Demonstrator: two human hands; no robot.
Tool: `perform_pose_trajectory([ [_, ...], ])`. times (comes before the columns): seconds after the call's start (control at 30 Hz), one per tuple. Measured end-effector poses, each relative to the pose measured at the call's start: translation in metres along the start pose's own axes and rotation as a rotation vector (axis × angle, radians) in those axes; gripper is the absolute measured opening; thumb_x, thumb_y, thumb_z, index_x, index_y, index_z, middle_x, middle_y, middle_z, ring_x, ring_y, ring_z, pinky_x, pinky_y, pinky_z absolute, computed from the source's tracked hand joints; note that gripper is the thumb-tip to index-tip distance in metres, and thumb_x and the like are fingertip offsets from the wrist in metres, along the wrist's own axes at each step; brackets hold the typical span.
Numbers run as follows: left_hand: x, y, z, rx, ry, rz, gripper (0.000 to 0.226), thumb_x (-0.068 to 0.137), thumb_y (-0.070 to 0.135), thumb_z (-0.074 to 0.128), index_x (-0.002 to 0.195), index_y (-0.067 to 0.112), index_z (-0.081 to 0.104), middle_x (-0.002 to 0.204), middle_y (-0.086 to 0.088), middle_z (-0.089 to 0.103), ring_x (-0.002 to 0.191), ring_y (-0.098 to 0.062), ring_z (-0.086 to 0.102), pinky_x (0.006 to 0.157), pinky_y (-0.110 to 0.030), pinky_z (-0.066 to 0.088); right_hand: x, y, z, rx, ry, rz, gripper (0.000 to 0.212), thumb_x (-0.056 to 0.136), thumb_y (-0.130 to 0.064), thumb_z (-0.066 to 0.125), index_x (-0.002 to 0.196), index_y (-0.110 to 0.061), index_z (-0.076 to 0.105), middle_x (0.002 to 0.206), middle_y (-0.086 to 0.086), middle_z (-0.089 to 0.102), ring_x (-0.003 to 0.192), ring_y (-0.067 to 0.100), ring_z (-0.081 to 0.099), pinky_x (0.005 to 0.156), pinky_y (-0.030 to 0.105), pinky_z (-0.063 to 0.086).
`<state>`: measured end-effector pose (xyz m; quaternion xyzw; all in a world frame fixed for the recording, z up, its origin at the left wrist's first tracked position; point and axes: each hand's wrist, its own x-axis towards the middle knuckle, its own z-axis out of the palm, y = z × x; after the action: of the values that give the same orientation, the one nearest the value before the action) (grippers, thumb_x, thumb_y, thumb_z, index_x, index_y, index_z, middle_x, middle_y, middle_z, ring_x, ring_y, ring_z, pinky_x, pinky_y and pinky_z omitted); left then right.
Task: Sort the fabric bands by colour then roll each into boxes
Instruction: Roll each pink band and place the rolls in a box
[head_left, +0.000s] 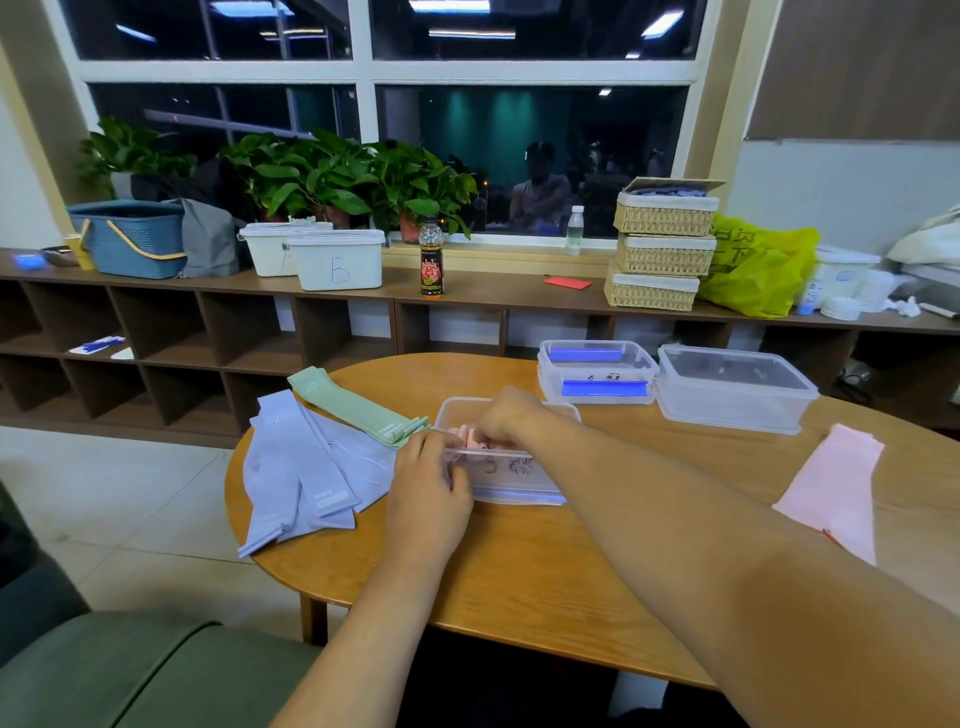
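On the bench (519, 571), lavender bands (306, 467) fan out left of the clear box (514, 480). A flat pink band (836, 488) lies well to the box's right, and green bands (358, 405) lie at its far left. The left hand (428, 499) grips the box's left rim. The right hand (511, 415), fingers curled, pinches a rolled pink band (475, 439) inside the box.

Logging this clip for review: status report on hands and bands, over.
Left hand grips clear box rim. Right hand pinches pink roll inside. Lavender bands, green bands, pink band lie flat, unrolled. Nothing blocking.
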<state>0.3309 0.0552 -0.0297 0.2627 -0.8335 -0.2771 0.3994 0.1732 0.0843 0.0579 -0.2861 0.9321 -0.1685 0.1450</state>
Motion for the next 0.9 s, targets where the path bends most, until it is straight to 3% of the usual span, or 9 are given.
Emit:
perform_pose_trajectory([
  [0.13, -0.001, 0.001, 0.000, -0.003, 0.002, -0.001, 0.022, 0.101, 0.016, 0.061, 0.118, 0.029, 0.059, 0.121, 0.017, 0.048, 0.116, -0.004, 0.045, 0.093, -0.024, 0.046, 0.004, 0.002, -0.001, 0.021, -0.023, 0.023, 0.020, 0.093, -0.028, 0.079, 0.091, -0.014, 0.065, 0.098, 0.010, 0.071, 0.085, 0.020, 0.068, 0.078, 0.033, 0.057],
  [0.27, 0.000, 0.001, 0.000, 0.011, -0.009, -0.011, 0.023, 0.102, 0.019, 0.060, 0.121, 0.031, 0.058, 0.122, 0.018, 0.047, 0.115, -0.001, 0.043, 0.092, -0.022, 0.046, 0.006, 0.005, -0.002, 0.046, -0.079, 0.048, 0.033, 0.094, -0.033, 0.079, 0.115, -0.010, 0.069, 0.114, 0.011, 0.072, 0.107, 0.024, 0.070, 0.098, 0.038, 0.057],
  [0.4, 0.000, 0.001, 0.000, 0.017, -0.009, -0.006, 0.021, 0.102, 0.020, 0.060, 0.120, 0.031, 0.057, 0.122, 0.017, 0.048, 0.113, 0.001, 0.042, 0.090, -0.020, 0.045, 0.005, 0.004, -0.004, 0.050, -0.126, 0.053, 0.026, 0.099, -0.034, 0.074, 0.109, -0.011, 0.067, 0.113, 0.008, 0.068, 0.109, 0.023, 0.067, 0.098, 0.035, 0.052],
  [0.5, 0.000, 0.000, 0.000, 0.013, -0.009, -0.003, 0.021, 0.102, 0.020, 0.060, 0.119, 0.031, 0.057, 0.122, 0.017, 0.048, 0.113, -0.001, 0.044, 0.089, -0.020, 0.044, 0.007, 0.005, -0.001, 0.023, -0.147, 0.038, 0.021, 0.097, -0.033, 0.075, 0.098, -0.013, 0.068, 0.111, 0.008, 0.071, 0.100, 0.021, 0.066, 0.095, 0.034, 0.054],
  [0.6, 0.000, -0.002, 0.001, 0.022, 0.006, 0.021, 0.020, 0.101, 0.020, 0.061, 0.117, 0.031, 0.057, 0.120, 0.016, 0.049, 0.115, -0.005, 0.045, 0.090, -0.024, 0.047, 0.004, 0.005, -0.004, -0.051, -0.034, -0.028, 0.022, 0.091, -0.034, 0.081, 0.094, -0.016, 0.068, 0.105, 0.008, 0.074, 0.097, 0.022, 0.071, 0.091, 0.036, 0.059],
  [0.67, 0.000, -0.002, 0.002, 0.046, 0.025, 0.055, 0.020, 0.100, 0.020, 0.062, 0.117, 0.030, 0.058, 0.121, 0.015, 0.052, 0.116, -0.006, 0.044, 0.094, -0.029, 0.050, 0.002, 0.006, -0.010, -0.060, 0.030, -0.069, 0.021, 0.093, -0.035, 0.077, 0.087, -0.017, 0.067, 0.095, 0.007, 0.073, 0.090, 0.022, 0.071, 0.081, 0.034, 0.058],
  [0.77, -0.001, 0.001, 0.001, 0.134, 0.045, 0.125, 0.026, 0.097, 0.020, 0.065, 0.120, 0.029, 0.059, 0.126, 0.012, 0.056, 0.121, -0.010, 0.046, 0.101, -0.031, 0.049, -0.005, 0.021, -0.021, 0.063, 0.117, -0.139, 0.019, 0.090, -0.031, 0.076, 0.079, -0.017, 0.070, 0.082, 0.003, 0.072, 0.079, 0.021, 0.068, 0.067, 0.032, 0.054],
  [0.9, -0.011, 0.014, 0.006, 0.175, 0.018, 0.357, 0.025, 0.091, 0.015, 0.064, 0.114, 0.027, 0.063, 0.124, 0.010, 0.060, 0.125, -0.016, 0.052, 0.106, -0.034, 0.046, -0.042, 0.071, -0.030, 0.360, 0.228, -0.304, 0.012, 0.089, -0.028, 0.079, 0.081, -0.020, 0.081, 0.085, -0.005, 0.077, 0.086, 0.013, 0.070, 0.077, 0.031, 0.057],
])
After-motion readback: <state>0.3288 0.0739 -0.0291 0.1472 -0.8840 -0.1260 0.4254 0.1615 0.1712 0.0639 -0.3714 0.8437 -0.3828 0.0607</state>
